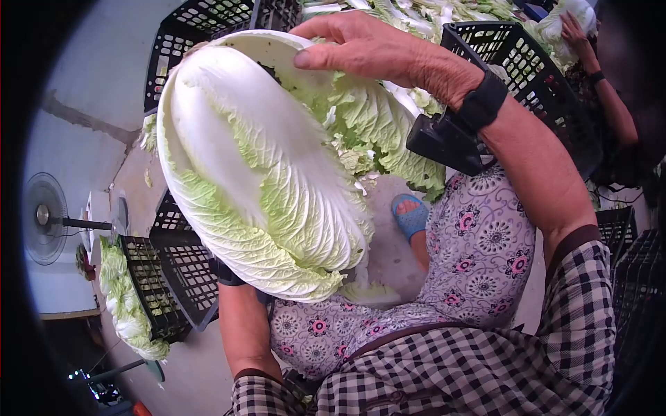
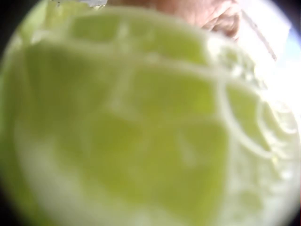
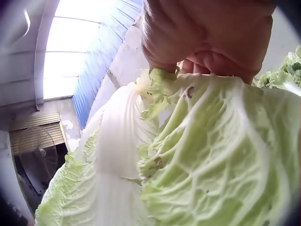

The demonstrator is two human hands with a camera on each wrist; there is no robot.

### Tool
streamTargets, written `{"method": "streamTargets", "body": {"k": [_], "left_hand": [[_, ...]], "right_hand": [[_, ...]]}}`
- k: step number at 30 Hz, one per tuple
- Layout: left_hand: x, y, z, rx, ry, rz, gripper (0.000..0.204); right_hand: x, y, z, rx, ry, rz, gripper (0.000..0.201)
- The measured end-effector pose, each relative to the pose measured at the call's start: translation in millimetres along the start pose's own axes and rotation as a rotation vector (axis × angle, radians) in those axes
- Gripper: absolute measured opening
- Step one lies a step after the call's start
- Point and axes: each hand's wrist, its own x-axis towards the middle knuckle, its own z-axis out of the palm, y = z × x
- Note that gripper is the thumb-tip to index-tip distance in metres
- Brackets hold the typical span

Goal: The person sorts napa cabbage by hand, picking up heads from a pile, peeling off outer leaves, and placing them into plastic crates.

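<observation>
A large Chinese cabbage (image 1: 270, 173), white at the base with pale green crinkled leaves, is held up over the person's lap. The right hand (image 1: 361, 45) grips an outer leaf (image 1: 409, 149) that stands away from the head. In the right wrist view the fingers of the right hand (image 3: 207, 35) curl over the top edge of this leaf (image 3: 221, 155), which has small dark spots. Behind the cabbage the left hand is hidden in the head view. Blurred green leaf (image 2: 141, 132) fills most of the left wrist view, with part of the left hand (image 2: 202, 12) above it.
Black crates stand at upper left (image 1: 163, 66), lower left (image 1: 184, 267) and upper right (image 1: 534, 76). Loose leaves (image 1: 444, 14) lie at the back. A fan (image 1: 43, 215) stands at far left. Another person's hand (image 1: 574, 35) touches a cabbage at upper right.
</observation>
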Motion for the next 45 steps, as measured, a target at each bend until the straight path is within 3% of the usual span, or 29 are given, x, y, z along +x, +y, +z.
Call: {"method": "streamTargets", "body": {"k": [3,9,12,13,14,15,17,19,21,22,26,29,32,33,34,36,37,38,41,42,45], "left_hand": [[-16,-3,-7,0.024,-0.010,-0.039,0.034],[-27,7,12,0.125,-0.135,-0.070,0.033],[-6,3,17,0.143,-0.010,-0.105,0.033],[10,-5,-8,0.002,0.027,-0.203,0.034],[1,-1,4,0.089,0.068,-0.105,0.034],[-14,8,26,0.177,0.109,-0.007,0.035],[-15,10,29,0.102,0.129,0.035,0.035],[1,7,7,-0.215,0.076,-0.078,0.036],[-11,5,16,0.101,0.046,0.105,0.037],[-13,5,15,0.126,0.008,0.132,0.037],[-19,2,20,0.192,-0.030,0.212,0.039],[-15,-1,18,0.103,-0.065,0.210,0.039],[-18,-2,23,0.144,-0.067,0.238,0.040],[-15,-2,25,0.099,-0.069,0.210,0.041],[-13,-2,27,0.053,-0.070,0.181,0.042],[3,-9,16,-0.213,-0.066,0.019,0.046],[8,-10,15,-0.342,-0.057,-0.065,0.048],[9,-11,20,-0.305,-0.009,-0.044,0.051],[-3,-8,19,-0.359,-0.128,0.032,0.049],[-3,-7,28,-0.239,-0.129,0.101,0.057],[-6,-3,32,-0.395,-0.309,0.093,0.073]], "right_hand": [[1,14,-9,-0.046,0.045,0.055,0.042],[-3,42,-35,-0.622,0.367,-0.062,0.025],[0,32,-47,-0.784,0.584,-0.018,0.025],[-6,16,-64,-0.665,0.544,-0.082,0.035],[-12,-1,-81,-0.545,0.499,-0.141,0.049],[-2,12,-74,-0.505,0.869,-0.201,0.044],[7,25,-76,-0.869,0.724,-0.091,0.041],[6,37,-77,-1.222,0.567,0.039,0.039],[-6,47,-76,-0.769,0.022,0.238,0.055],[-14,52,-71,-0.833,0.075,0.145,0.060],[-13,41,-86,-0.411,0.431,0.169,0.056],[-12,41,-88,0.042,0.595,0.218,0.050],[-9,29,-65,0.042,0.320,0.299,0.055],[-4,17,-50,-0.026,0.131,0.373,0.068],[-2,4,-24,-0.061,0.108,0.340,0.082],[-1,-5,8,-0.080,-0.231,0.227,0.108],[2,5,28,-0.050,-0.295,0.150,0.114],[1,5,40,-0.017,-0.317,0.167,0.118],[14,25,46,0.327,-0.329,0.093,0.121],[15,21,48,0.412,-0.284,0.131,0.126],[10,10,48,0.515,-0.153,0.210,0.131]]}}
